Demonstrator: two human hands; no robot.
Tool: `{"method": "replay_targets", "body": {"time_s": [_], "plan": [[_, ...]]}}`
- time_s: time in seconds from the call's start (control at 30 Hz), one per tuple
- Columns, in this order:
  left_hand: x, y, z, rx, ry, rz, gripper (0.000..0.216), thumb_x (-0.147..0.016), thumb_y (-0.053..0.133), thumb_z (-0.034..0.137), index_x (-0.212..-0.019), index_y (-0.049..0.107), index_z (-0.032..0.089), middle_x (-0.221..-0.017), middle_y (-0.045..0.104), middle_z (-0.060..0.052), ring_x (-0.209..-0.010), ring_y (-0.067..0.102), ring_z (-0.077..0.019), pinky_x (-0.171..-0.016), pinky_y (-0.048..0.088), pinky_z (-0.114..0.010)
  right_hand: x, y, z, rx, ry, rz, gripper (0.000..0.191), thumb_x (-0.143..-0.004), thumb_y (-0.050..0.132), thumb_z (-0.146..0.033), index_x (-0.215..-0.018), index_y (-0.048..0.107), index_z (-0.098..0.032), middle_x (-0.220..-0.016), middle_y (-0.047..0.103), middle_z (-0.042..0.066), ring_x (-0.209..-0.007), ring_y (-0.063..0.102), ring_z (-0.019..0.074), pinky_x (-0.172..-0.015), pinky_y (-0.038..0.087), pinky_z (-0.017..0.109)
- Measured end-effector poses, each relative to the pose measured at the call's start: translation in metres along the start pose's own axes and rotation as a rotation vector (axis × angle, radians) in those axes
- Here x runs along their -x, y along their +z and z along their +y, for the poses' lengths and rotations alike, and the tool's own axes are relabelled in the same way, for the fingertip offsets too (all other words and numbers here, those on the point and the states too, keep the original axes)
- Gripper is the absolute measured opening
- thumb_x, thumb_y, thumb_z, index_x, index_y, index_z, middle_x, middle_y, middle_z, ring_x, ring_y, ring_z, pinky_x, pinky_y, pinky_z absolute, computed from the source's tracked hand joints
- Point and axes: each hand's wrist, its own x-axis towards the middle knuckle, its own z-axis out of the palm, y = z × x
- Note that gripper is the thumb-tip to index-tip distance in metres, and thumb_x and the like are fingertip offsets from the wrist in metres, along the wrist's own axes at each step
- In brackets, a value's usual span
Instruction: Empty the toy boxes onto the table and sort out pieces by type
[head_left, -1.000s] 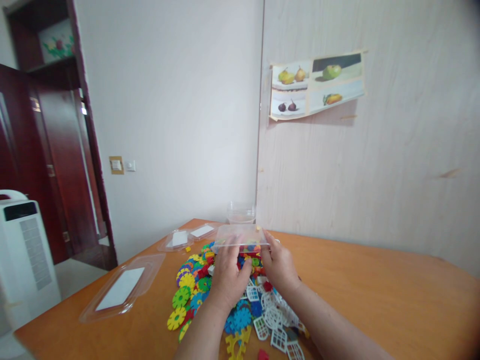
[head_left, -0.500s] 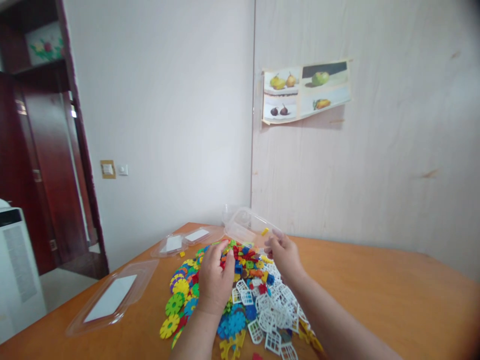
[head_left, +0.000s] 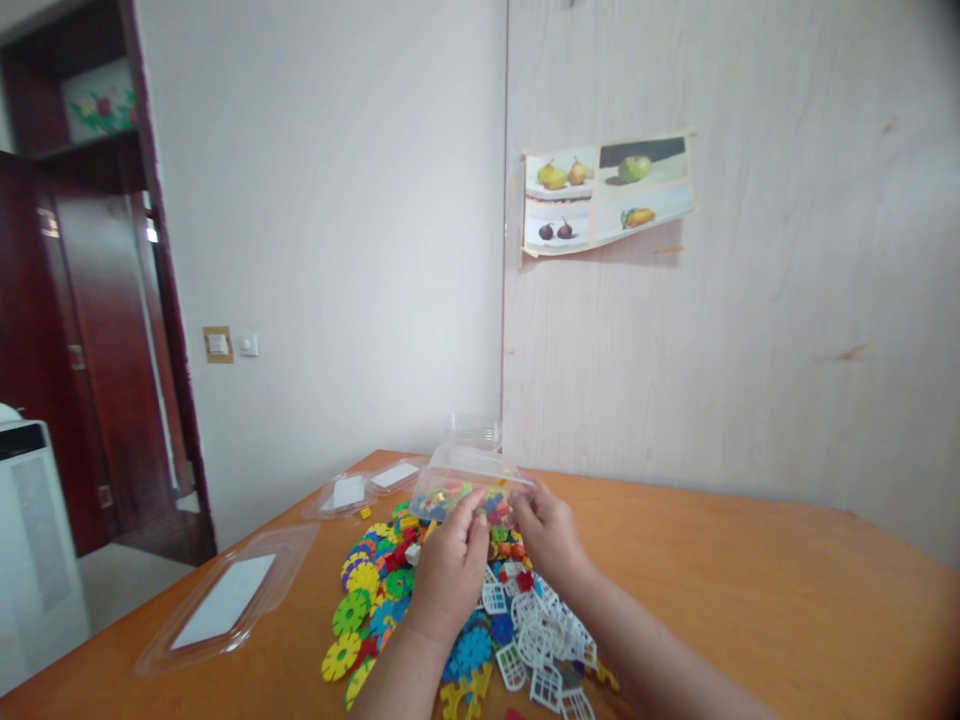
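Clear container [head_left: 469, 487] gripped in both hands, low over the toy pile.

Left hand [head_left: 450, 565] and right hand [head_left: 546, 530] each grasp a near side of the container, fingers closed on its wall. It sits tilted above the far part of the pile of coloured plastic pieces [head_left: 480, 615] on the table [head_left: 750, 580]. Pieces show through it; inside or beneath cannot be told. Judgement: hold both sides evenly and the rim low, so nothing scatters toward the lids [head_left: 225, 600].
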Motion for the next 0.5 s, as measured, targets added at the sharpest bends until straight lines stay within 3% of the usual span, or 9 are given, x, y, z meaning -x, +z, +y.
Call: {"method": "replay_targets", "body": {"time_s": [0.13,0.3,0.5], "plan": [[0.002,0.003,0.002,-0.047,-0.019,-0.091,0.045,-0.095,0.044,0.031,-0.138,0.053,0.031,-0.112,0.073,-0.007,-0.104,0.067,-0.0249,-0.092,0.048,-0.038,0.011,0.003,-0.014,0.175,-0.097,-0.075,0.042,-0.093,0.043,-0.032,-0.130,0.059,-0.021,-0.097,0.076,0.007,-0.087,0.070,0.0216,-0.075,0.051,0.029],[0.001,0.000,0.004,-0.148,-0.025,-0.147,0.048,-0.096,0.040,0.031,-0.143,0.048,0.026,-0.103,0.074,-0.009,-0.107,0.066,-0.0254,-0.097,0.045,-0.038,0.016,0.004,-0.021,0.281,-0.186,-0.123,0.045,-0.092,0.043,-0.024,-0.134,0.056,-0.023,-0.111,0.073,0.008,-0.100,0.069,0.0240,-0.084,0.051,0.033],[0.001,0.000,0.006,-0.208,-0.049,-0.174,0.049,-0.097,0.037,0.032,-0.145,0.043,0.025,-0.112,0.072,-0.010,-0.102,0.066,-0.0238,-0.089,0.047,-0.036,0.015,0.002,-0.017,0.302,-0.172,-0.104,0.045,-0.091,0.042,-0.021,-0.133,0.057,-0.020,-0.118,0.070,0.011,-0.108,0.066,0.0240,-0.091,0.050,0.034]]}}
